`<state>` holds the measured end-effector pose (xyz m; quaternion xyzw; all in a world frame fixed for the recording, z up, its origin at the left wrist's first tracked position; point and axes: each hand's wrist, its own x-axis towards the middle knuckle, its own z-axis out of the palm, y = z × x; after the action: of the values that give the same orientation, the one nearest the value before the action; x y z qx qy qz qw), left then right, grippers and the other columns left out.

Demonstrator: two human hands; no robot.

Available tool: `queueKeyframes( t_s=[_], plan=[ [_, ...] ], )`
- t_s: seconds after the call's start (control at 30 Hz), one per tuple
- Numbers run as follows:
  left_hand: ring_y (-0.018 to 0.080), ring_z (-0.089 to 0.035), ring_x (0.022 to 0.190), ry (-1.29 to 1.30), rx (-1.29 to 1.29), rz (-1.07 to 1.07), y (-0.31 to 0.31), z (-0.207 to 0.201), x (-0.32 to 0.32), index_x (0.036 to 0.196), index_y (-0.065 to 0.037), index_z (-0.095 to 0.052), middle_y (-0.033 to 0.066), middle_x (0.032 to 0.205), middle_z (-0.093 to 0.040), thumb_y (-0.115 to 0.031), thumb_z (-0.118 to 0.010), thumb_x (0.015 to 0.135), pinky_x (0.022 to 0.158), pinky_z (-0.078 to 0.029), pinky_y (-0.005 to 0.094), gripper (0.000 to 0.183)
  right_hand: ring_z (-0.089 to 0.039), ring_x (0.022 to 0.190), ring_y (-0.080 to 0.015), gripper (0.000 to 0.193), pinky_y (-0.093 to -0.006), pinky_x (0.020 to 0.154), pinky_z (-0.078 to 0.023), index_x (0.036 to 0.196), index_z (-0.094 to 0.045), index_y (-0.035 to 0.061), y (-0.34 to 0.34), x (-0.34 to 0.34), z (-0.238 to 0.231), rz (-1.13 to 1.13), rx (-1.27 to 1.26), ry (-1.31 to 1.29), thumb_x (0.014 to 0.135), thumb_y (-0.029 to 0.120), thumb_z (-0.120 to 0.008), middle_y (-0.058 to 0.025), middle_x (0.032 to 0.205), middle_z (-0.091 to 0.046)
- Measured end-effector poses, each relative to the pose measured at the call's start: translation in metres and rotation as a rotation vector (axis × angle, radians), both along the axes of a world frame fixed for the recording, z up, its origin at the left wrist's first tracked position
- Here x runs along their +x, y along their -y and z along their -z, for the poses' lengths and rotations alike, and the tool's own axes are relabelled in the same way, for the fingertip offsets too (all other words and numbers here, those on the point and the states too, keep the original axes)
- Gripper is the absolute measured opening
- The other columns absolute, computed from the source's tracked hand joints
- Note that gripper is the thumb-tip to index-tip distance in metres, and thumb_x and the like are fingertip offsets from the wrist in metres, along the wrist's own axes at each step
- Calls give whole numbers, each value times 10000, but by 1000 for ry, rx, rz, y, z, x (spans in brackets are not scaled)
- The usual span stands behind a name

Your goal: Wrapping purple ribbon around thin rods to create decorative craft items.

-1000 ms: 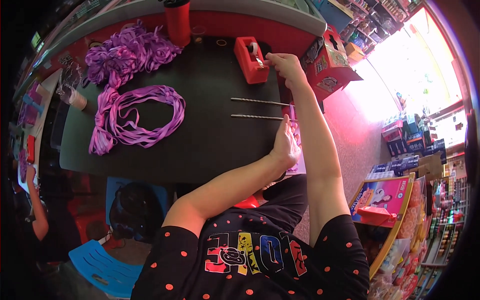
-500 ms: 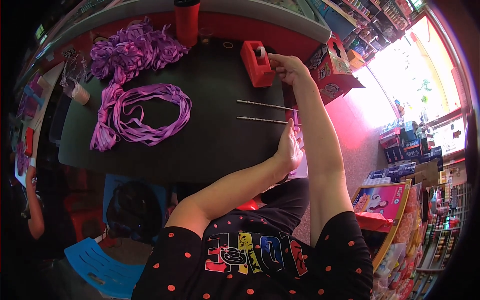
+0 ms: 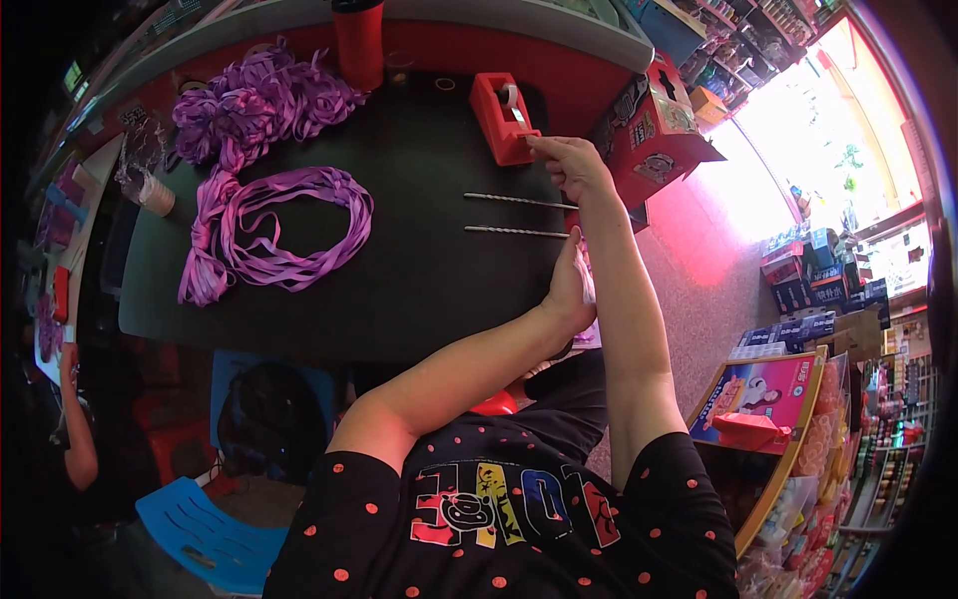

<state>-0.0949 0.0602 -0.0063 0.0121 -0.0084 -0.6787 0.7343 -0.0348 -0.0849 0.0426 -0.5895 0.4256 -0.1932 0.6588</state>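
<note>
At the table's right edge my left hand (image 3: 570,294) is closed, with a strip of purple ribbon (image 3: 586,262) showing beside its palm; part of it is hidden by my right forearm. My right hand (image 3: 574,166) pinches at the front cutter of a red tape dispenser (image 3: 496,122), where clear tape (image 3: 518,117) runs forward from the roll. Two thin twisted metal rods (image 3: 516,232) lie side by side, their right ends reaching toward my hands. Left of them sits a looped bundle of purple ribbon (image 3: 344,245), tied at one end.
A large heap of purple ribbon (image 3: 244,105) lies at the back left, near a red cup (image 3: 359,50) and a spool of pale cord (image 3: 155,195). A red box (image 3: 654,140) stands beyond the right edge. Blue chairs (image 3: 210,529) are at the near left, where another person's arm (image 3: 78,429) shows.
My right hand has moved from the dispenser's right side to its front cutter, and tape now stretches from the roll there. My left hand stays by the rods. The view has shifted slightly.
</note>
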Motion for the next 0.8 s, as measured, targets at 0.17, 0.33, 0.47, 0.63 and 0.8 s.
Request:
queueKeyframes(
  t_s=[0.17, 0.33, 0.47, 0.63, 0.8],
  plan=[
    [218, -539, 1099, -37, -9, 13, 2, 1, 4, 1279, -108, -440, 81, 1217, -542, -438, -307, 992, 953, -433, 394, 457, -421, 509, -35, 161, -196, 437, -278, 811, -684, 46, -12, 4, -1, -11, -191, 31, 784, 192, -746, -1, 683, -615],
    [224, -554, 1058, -44, -3, 126, 0, 4, 7, 1261, -135, -456, 101, 1213, -537, -461, -313, 982, 926, -450, 388, 453, -523, 532, -83, 295, -250, 503, -404, 804, -690, -41, -10, 5, 12, -29, -689, -145, 802, 254, -705, -46, 663, -640],
    [227, -491, 1125, -15, 65, 2, 6, 9, -3, 1234, -149, -471, 81, 1192, -521, -481, -387, 954, 985, -380, 416, 443, -613, 629, -133, 446, -286, 649, -489, 796, -690, -42, -24, -17, 5, -77, -442, -29, 913, 369, -565, -73, 693, -656],
    [188, -381, 1076, 90, 410, 13, 11, 17, -8, 1082, -197, -494, 14, 1080, -487, -449, -575, 865, 993, -248, 409, 342, -601, 684, -135, 610, -267, 692, -486, 792, -688, -16, -26, -93, -20, -103, -208, -120, 953, 511, -427, -63, 698, -647],
    [170, -418, 975, 168, 354, 17, 11, 21, -6, 1152, -227, -454, 8, 1070, -473, -148, -707, 785, 899, -331, 373, 453, -615, 657, -158, 660, -285, 694, -491, 783, -685, -21, -38, -139, -29, -204, -443, -376, 961, 534, -374, -93, 684, -644]
  ],
)
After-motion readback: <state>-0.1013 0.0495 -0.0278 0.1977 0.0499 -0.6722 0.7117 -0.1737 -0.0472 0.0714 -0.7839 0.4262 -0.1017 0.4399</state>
